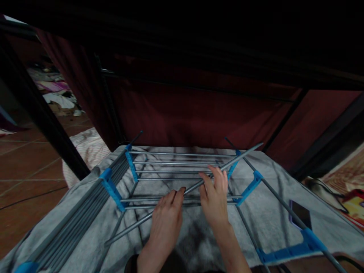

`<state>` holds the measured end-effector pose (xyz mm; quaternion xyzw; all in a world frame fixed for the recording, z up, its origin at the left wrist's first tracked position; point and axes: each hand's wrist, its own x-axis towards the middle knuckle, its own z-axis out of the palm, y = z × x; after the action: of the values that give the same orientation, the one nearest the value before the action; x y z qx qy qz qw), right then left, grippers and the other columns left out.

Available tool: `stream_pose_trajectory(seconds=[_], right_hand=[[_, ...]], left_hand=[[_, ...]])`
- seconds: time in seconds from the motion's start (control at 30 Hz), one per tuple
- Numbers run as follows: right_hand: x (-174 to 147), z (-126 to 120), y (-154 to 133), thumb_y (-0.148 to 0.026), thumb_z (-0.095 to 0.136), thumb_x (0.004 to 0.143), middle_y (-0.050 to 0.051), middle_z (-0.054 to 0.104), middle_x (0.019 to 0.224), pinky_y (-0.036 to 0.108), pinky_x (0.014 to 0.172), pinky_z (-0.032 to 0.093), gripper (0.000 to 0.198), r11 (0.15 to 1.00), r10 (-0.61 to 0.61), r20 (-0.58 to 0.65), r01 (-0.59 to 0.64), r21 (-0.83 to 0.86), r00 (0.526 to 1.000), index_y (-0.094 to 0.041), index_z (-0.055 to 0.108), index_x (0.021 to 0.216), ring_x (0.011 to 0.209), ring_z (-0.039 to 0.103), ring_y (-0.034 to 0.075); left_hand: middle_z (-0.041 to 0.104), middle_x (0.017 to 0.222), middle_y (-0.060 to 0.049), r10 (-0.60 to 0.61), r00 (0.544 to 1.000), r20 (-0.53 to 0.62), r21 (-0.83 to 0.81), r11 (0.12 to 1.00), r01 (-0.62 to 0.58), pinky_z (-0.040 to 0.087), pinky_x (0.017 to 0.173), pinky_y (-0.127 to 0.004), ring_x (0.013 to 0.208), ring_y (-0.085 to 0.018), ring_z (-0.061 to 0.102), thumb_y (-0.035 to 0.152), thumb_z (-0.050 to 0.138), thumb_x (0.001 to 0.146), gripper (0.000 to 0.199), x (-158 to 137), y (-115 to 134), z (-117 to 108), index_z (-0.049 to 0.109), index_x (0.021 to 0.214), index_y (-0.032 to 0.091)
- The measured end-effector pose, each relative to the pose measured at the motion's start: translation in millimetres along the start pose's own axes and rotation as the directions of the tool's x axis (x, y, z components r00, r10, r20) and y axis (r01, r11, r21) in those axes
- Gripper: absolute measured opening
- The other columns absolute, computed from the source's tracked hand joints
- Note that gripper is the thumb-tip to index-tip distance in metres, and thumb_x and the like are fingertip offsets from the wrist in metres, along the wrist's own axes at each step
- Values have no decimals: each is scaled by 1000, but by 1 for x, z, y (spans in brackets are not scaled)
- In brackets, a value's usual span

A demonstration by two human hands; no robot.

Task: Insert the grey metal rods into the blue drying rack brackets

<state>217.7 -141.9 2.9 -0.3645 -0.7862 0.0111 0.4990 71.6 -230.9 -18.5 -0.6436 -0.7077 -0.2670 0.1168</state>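
Observation:
A loose grey metal rod [139, 222] runs aslant in front of me, its near end low on the left and its far end up on the right. My left hand [167, 216] is closed around it, left of its middle. Farther along, my right hand [214, 193] holds the rod more loosely between thumb and fingers. Beneath both hands stands a drying rack frame with grey tubes and blue plastic brackets [251, 185]. Several cross rods [182, 163] span its far section. More parallel rods [85, 204] line its left side. My hands partly hide the nearer cross rods.
The rack rests on a grey blanket [196, 235] over a raised surface. A phone [300, 214] lies on the blanket at right. Dark red curtains [182, 113] and dark posts [42, 102] enclose the back and sides. Beyond the left post are a tiled floor [28, 155] and piled cloth [57, 91].

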Motion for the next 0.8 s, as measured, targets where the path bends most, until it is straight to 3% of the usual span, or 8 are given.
stream_pose_trajectory(seconds=[0.07,0.17,0.23,0.3,0.37,0.43,0.6,0.8], right_hand=[[-5,1,8,-22,49,95,13,39,153,63,119,24,42,986,158,-120,-149,80,980,-26,54,137,145,33,30],[-9,2,20,-39,58,93,16,37,154,54,117,32,60,850,466,-172,-385,360,868,-23,40,148,141,40,29],[-10,2,25,-48,62,89,15,50,146,49,112,40,68,643,642,-50,-503,578,765,-22,40,148,130,53,27],[-11,1,28,-52,67,84,11,65,129,47,105,47,68,397,723,129,-561,727,679,-22,46,142,115,64,25],[-14,-1,30,-51,72,80,7,73,111,46,98,52,62,201,725,268,-567,799,635,-24,54,132,103,69,24],[-21,-4,33,-47,78,76,5,75,100,44,91,56,49,68,705,361,-565,822,611,-25,62,118,94,72,23],[-59,-5,38,-39,85,71,1,75,90,40,83,61,26,-54,747,443,-619,784,496,-26,69,87,86,73,20],[-123,-9,75,-44,79,74,6,76,104,46,94,60,20,-102,773,524,-745,660,358,-28,75,86,101,73,25]], left_hand=[[72,102,-6,-31,1000,-1,-74,997,31,53,77,-33,88,-22,70,17,39,100,35,1,-5,0,60,127,22],[74,106,-5,-68,996,53,-194,978,77,54,77,-32,91,-21,72,28,42,103,28,2,-11,-1,61,122,23],[75,102,-3,-76,991,112,-228,969,100,53,75,-31,89,-21,73,33,45,103,24,1,-14,-2,62,118,24],[75,95,-1,-76,981,177,-211,971,114,51,71,-31,85,-22,73,35,48,102,21,-1,-16,-3,63,112,24],[75,93,-1,-68,970,232,-174,979,110,50,70,-32,84,-22,72,34,50,101,18,-3,-18,-4,64,106,25],[74,94,-2,-61,961,271,-134,986,100,49,72,-32,87,-23,72,32,52,100,15,-5,-20,-5,65,103,24],[72,98,-3,-59,945,322,-69,994,86,48,77,-33,91,-23,69,27,60,96,7,-10,-29,-5,65,99,23],[71,100,-3,-35,912,409,-78,994,73,47,84,-34,97,-23,67,29,68,91,8,-18,-40,-8,64,96,23]])
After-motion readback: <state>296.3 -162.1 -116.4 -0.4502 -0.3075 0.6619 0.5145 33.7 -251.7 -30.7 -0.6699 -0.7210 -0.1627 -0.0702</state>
